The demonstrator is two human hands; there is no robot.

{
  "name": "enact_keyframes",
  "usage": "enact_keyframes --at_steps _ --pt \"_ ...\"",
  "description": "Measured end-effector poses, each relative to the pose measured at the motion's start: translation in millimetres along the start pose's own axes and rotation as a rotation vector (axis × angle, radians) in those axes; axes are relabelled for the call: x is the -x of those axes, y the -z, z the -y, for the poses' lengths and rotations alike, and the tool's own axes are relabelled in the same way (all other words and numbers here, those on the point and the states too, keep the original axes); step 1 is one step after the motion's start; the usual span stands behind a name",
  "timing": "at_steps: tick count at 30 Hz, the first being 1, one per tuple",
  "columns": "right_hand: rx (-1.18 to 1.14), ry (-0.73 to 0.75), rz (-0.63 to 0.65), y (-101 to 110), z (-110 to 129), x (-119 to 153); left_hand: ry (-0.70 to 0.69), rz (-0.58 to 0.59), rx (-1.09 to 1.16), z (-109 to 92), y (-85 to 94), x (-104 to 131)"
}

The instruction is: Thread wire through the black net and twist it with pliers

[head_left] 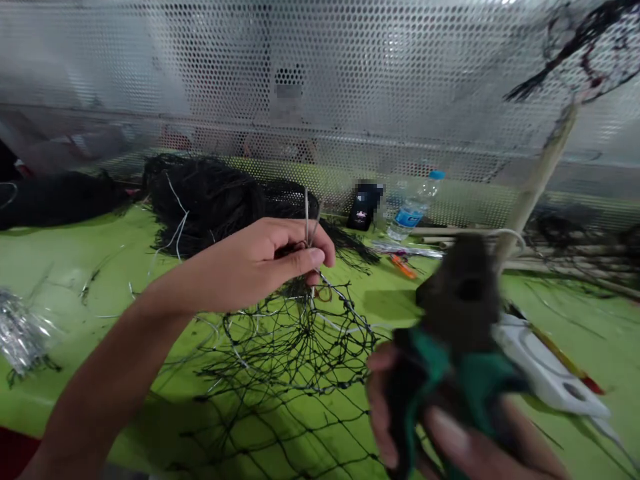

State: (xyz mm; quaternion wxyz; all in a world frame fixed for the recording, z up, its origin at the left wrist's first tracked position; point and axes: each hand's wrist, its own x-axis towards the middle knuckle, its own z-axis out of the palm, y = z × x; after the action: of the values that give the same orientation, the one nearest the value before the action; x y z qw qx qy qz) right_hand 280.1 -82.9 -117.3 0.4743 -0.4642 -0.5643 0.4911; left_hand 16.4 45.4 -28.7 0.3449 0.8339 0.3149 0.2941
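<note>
My left hand (280,260) pinches the gathered top of a black mesh net (300,340), and thin pale wire ends (307,207) stick up above its fingers. Below it the net spreads out over the green table (90,260). At the lower right, close to the camera, my right hand (465,433) is wrapped round green and black pliers (460,300), whose jaws point upward and are blurred. The pliers are to the right of the net, apart from it.
Black fibre bundles (210,200) lie behind my left hand. Farther back are a phone (365,205) and a water bottle (413,208). A pale stick (537,180) rises on the right, near a white power strip (553,367). Perforated metal (350,73) stands behind the table.
</note>
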Motion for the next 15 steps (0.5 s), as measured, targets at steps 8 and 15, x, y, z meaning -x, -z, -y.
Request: enact_keyframes --at_steps 8,15 --pt "0.238 -0.155 0.002 -38.1 -12.3 -15.4 0.07 -0.069 -0.238 -0.8 -1.6 6.6" --pt "0.233 -0.175 -0.05 -41.3 -13.9 -34.4 0.027 -0.042 -0.347 6.9 6.8 9.8"
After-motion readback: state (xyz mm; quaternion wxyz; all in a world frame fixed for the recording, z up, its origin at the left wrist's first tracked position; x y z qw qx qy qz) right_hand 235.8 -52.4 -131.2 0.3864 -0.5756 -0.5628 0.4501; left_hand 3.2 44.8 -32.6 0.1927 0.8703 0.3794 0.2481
